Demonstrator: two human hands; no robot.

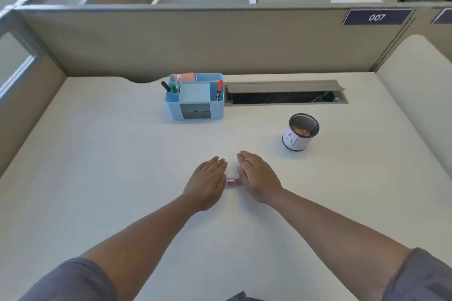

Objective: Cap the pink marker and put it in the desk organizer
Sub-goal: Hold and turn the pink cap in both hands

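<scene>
The pink marker point(232, 181) lies on the white desk, with only a short pink stretch showing between my two hands. My left hand point(207, 182) lies palm down over its left end, fingers stretched forward. My right hand point(258, 177) covers its right end the same way. Whether either hand grips the marker or its cap is hidden under the palms. The blue desk organizer point(195, 96) stands at the back middle of the desk, well beyond both hands, holding several markers and sticky notes.
A round tin point(302, 132) with a white label stands to the right, beyond my right hand. An open cable slot point(285, 93) runs along the desk's back edge beside the organizer. Beige partition walls enclose the desk at the back and sides.
</scene>
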